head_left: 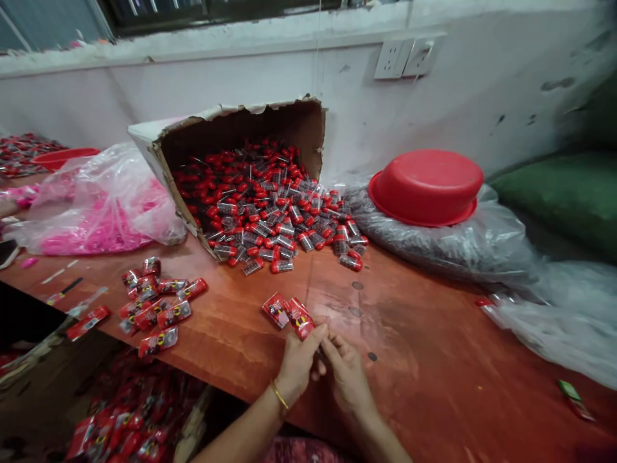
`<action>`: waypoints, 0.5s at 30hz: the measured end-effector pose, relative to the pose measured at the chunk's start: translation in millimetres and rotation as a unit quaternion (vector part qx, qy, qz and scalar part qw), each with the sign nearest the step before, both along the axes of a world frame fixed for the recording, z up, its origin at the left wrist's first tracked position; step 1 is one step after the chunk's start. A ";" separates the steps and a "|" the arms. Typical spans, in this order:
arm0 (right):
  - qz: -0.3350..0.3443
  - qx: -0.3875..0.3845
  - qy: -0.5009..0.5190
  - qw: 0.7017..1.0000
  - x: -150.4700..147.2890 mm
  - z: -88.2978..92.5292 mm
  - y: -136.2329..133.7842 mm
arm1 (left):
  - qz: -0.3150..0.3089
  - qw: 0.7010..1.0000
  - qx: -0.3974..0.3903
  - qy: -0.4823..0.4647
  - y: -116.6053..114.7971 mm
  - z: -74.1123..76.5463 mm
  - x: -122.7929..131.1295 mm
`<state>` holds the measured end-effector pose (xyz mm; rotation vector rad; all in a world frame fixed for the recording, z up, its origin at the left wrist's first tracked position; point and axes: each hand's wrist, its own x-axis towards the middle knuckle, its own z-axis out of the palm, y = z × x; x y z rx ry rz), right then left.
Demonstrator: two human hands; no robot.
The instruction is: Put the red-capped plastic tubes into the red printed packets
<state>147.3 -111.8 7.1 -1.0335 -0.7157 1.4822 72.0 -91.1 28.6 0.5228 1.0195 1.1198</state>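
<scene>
Near the front of the table, my left hand is closed, its thumb on the lower end of a red printed packet. My right hand is closed too, its fingertips meeting those of the left hand; whatever they pinch is hidden. A second red packet lies just beyond my left hand, against the first one. To the left is a loose heap of similar filled packets. Farther back, small clear bottles with red caps spill out of a tipped cardboard box.
Left stands a clear bag with pink pieces. A red basin rests upside down on a full plastic bag at right. Below the table's front edge, a carton holds many red packets. A green-and-red packet lies far right.
</scene>
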 end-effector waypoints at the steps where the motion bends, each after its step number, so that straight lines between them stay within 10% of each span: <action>1: -0.032 0.011 -0.012 0.999 -2.0 1.7 -0.6 | -0.004 1.000 0.004 0.011 -0.7 0.8 1.7; 7: -0.178 0.079 -0.157 0.968 0.0 10.2 -1.3 | 0.022 0.994 0.088 -0.060 6.2 8.1 -2.3; 15: -0.134 0.081 -0.180 0.971 11.0 21.8 -3.3 | -0.030 0.992 0.122 -0.012 9.7 -0.6 -14.7</action>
